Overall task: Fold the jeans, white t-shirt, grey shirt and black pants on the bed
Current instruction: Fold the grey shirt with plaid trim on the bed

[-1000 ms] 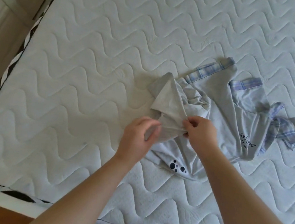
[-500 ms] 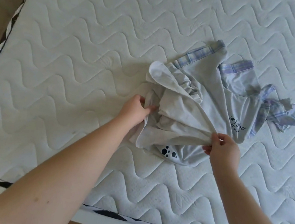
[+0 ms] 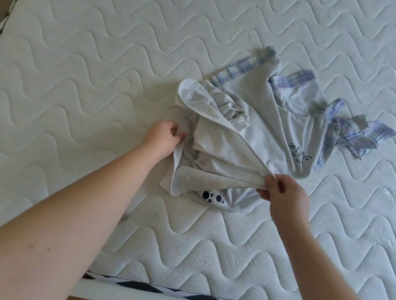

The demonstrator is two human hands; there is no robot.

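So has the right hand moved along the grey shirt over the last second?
Yes. The right hand has drawn apart from the left hand, toward the near right side of the grey shirt, past its paw print, pinching the hem.

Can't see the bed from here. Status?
Left hand and right hand both pinch crumpled grey plaid-trimmed shirt. Still unfolded. Nothing in the way.
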